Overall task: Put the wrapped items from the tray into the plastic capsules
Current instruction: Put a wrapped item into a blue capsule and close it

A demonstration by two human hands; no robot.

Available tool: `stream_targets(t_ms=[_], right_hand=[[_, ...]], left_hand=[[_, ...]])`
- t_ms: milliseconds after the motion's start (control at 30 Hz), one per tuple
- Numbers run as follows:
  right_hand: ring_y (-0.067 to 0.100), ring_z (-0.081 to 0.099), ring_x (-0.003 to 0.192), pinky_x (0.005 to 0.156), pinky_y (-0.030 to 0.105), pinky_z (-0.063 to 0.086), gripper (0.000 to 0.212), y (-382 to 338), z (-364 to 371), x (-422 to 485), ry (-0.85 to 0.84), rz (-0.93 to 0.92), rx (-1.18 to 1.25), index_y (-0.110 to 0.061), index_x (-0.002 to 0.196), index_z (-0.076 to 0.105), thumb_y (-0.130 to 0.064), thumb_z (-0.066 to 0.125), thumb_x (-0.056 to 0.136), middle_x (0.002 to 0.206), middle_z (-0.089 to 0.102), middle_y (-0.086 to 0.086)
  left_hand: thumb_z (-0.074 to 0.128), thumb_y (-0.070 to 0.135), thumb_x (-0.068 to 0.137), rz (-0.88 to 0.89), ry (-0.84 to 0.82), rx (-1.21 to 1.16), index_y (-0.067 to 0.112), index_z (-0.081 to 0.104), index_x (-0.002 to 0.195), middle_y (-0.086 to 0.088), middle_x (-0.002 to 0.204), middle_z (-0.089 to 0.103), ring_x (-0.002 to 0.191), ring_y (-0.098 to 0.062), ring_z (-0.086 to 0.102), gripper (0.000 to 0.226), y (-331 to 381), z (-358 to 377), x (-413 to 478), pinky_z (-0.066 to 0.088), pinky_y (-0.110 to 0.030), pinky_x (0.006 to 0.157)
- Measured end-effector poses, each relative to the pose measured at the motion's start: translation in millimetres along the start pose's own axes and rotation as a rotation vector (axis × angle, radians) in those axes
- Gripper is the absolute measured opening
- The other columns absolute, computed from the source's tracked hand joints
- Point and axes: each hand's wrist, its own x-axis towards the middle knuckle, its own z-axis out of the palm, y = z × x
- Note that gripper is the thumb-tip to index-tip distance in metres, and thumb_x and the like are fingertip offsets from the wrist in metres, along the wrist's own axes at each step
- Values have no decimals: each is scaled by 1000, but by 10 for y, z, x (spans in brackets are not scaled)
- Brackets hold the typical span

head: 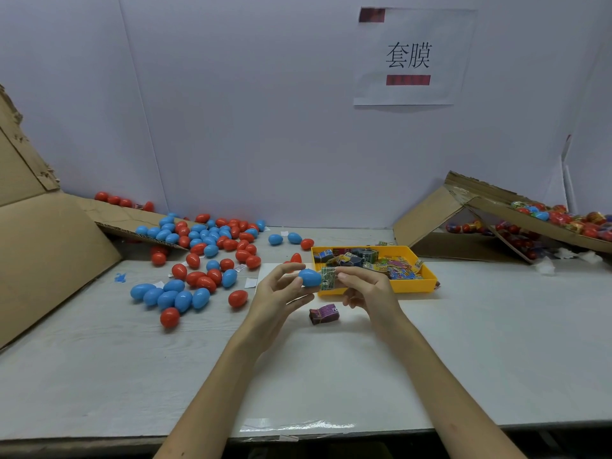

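1. Plainly, most of the job is left: the yellow tray (429,281) holds many wrapped items, and the loose capsules (200,298), red and blue, lie scattered to the left.
2. The left hand (275,293) pinches a blue capsule (309,277) between thumb and curled fingertips, above the tray's near-left corner.
3. The right hand (367,289) pinches a green wrapped item (328,279) against the capsule's right end; I cannot tell whether the capsule is open.
4. The capsule's long axis runs left to right, roughly level.
5. A purple wrapped item (324,314) lies on the table (463,359), just near of the hands.
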Motion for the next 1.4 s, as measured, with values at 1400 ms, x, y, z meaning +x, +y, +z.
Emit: stream_targets(t_ms=[1400], right_hand=[[8,58,67,67,27,49,15,63,14,23,-132,262,135,-21,75,80,-15,71,86,69,68,-5]], left_hand=[[71,1,85,40,-23,252,18,67,96,-1,107,70,91,-12,69,20,-19,54,-35,55,-21,72]])
